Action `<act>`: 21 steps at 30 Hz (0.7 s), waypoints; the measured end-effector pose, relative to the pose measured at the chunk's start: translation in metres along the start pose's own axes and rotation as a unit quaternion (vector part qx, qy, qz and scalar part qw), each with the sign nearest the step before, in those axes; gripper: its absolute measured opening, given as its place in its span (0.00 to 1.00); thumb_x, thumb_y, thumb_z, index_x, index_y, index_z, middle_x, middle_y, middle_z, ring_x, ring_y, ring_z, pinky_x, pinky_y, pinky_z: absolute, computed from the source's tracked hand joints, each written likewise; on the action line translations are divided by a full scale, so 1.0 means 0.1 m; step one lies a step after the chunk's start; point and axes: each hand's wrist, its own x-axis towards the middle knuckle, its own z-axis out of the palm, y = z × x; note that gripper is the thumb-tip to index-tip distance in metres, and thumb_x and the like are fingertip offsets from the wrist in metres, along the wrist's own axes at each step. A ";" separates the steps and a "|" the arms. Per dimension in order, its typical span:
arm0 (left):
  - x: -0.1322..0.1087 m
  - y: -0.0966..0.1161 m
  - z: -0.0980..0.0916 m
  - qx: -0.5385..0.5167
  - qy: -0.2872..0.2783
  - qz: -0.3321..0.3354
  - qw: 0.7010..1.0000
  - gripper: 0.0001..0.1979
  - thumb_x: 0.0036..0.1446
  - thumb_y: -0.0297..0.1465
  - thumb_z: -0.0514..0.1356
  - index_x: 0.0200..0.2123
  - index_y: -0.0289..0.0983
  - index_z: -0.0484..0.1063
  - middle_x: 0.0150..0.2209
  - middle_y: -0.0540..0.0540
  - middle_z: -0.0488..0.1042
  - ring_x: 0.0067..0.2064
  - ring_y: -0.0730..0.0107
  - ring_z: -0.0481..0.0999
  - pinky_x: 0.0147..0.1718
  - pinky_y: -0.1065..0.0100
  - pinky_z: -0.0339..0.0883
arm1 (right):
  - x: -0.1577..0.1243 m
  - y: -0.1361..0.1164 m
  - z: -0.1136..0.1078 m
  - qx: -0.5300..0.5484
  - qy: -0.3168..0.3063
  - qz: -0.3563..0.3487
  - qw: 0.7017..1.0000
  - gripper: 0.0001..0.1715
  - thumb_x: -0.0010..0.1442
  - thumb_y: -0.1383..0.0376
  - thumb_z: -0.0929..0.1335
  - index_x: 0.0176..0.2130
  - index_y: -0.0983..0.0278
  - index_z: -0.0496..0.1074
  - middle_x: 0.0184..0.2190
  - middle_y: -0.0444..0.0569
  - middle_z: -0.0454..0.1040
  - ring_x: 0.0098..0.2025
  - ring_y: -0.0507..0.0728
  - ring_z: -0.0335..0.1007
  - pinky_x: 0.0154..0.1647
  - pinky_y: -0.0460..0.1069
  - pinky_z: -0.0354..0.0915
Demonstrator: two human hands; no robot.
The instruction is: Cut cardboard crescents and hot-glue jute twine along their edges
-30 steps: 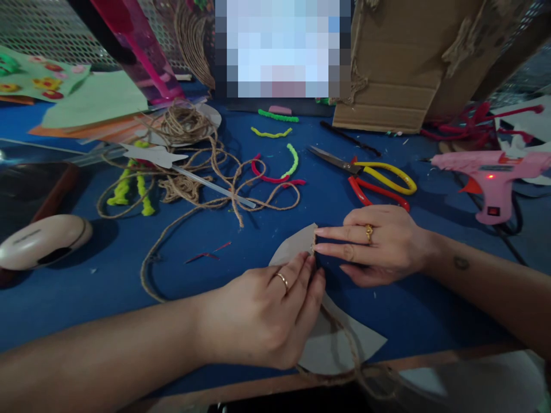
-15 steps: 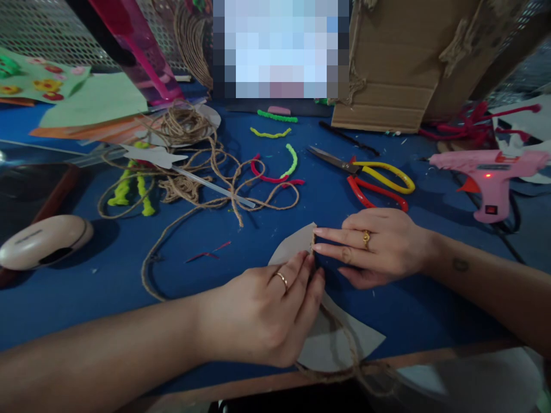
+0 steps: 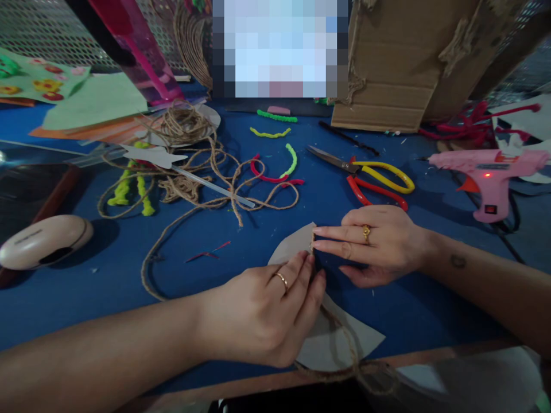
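Note:
A grey crescent-shaped card piece (image 3: 340, 341) lies on the blue table near its front edge. Jute twine (image 3: 346, 350) runs along the card's inner curve and off the table edge. My left hand (image 3: 262, 312) lies on the card with its fingers together, pressing the twine down. My right hand (image 3: 379, 244) reaches in from the right with two fingers stretched out and held together, their tips pressing the twine at the card's upper tip. Both hands wear a ring.
Red-and-yellow scissors (image 3: 374, 178) lie just behind my right hand. A pink glue gun (image 3: 491, 178) with a lit red lamp rests at the right. Loose twine (image 3: 193, 166), pipe cleaners (image 3: 282, 166), a cream stapler-like tool (image 3: 43, 241), coloured paper (image 3: 86, 97) and cardboard (image 3: 396, 63) fill the back.
Almost nothing moved. My right hand's fingers shifted a touch toward the card tip; my left hand stayed pressed on the card.

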 end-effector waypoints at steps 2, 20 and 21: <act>-0.02 0.01 0.02 0.002 0.008 -0.002 1.000 0.18 0.58 0.22 0.47 0.44 0.21 0.72 0.40 0.29 0.76 0.44 0.52 0.78 0.37 0.62 0.76 | 0.00 0.01 0.00 0.001 -0.003 0.005 1.000 0.19 0.54 0.61 0.66 0.46 0.65 0.72 0.42 0.49 0.77 0.33 0.55 0.70 0.27 0.51 0.70; 0.03 -0.01 -0.05 0.004 -0.035 -0.006 0.999 0.18 0.58 0.23 0.47 0.44 0.22 0.72 0.41 0.31 0.76 0.44 0.55 0.77 0.38 0.64 0.76 | 0.06 0.03 0.01 0.010 0.041 0.072 0.997 0.16 0.52 0.67 0.67 0.43 0.64 0.74 0.40 0.45 0.78 0.33 0.55 0.67 0.32 0.51 0.70; 0.02 -0.01 -0.05 0.004 -0.041 -0.006 0.999 0.18 0.58 0.23 0.47 0.45 0.22 0.72 0.42 0.31 0.76 0.45 0.55 0.77 0.38 0.64 0.76 | 0.05 0.03 0.01 0.008 0.035 0.071 0.997 0.17 0.53 0.66 0.67 0.44 0.63 0.74 0.41 0.45 0.78 0.34 0.55 0.67 0.33 0.52 0.70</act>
